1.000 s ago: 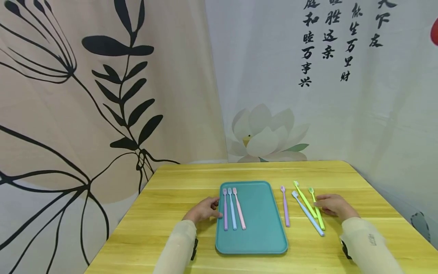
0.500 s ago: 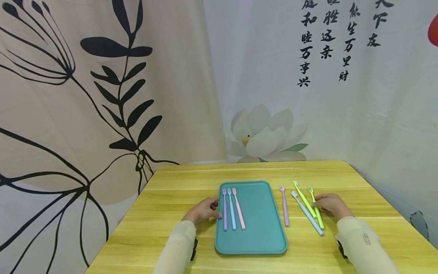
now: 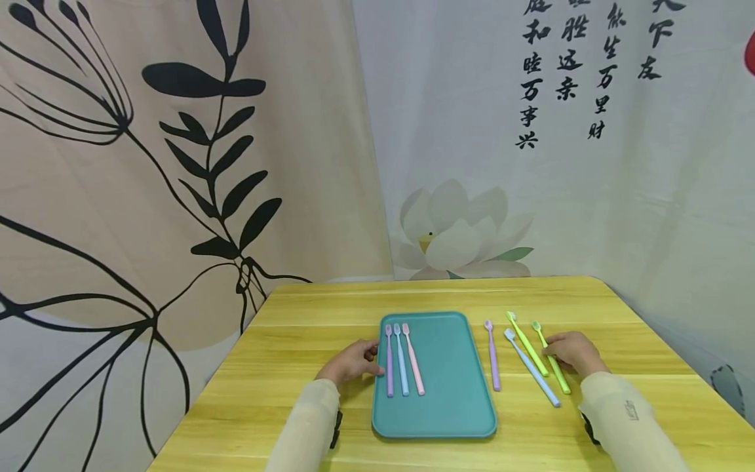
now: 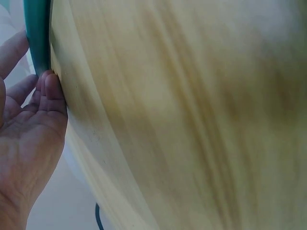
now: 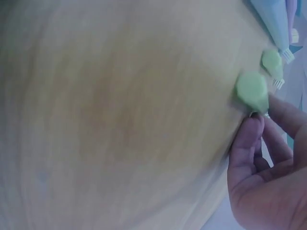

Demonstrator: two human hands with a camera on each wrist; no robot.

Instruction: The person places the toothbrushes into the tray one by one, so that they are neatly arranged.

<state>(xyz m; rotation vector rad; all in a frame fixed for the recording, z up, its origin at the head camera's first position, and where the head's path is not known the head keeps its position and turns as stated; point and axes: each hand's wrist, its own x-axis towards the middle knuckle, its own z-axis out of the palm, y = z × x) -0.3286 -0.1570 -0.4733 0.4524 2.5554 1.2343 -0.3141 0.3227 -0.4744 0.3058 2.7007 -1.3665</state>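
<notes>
In the head view my left hand holds the left rim of a teal tray, thumb near the rim and fingers bent beside it. Three toothbrushes lie side by side at the tray's left: purple, light blue and pink. My right hand pinches a green toothbrush near its upper part; the handle end shows large in the right wrist view. Left of it lie another green toothbrush, a blue one and a purple one.
Everything lies on a yellow wood-grain table, whose far edge meets a hanging cloth printed with plants and characters. A dark band sits at the left sleeve's cuff.
The handle end of the green toothbrush under my right hand has swung to the right, away from the blue one. My left hand and the tray have kept their places.
</notes>
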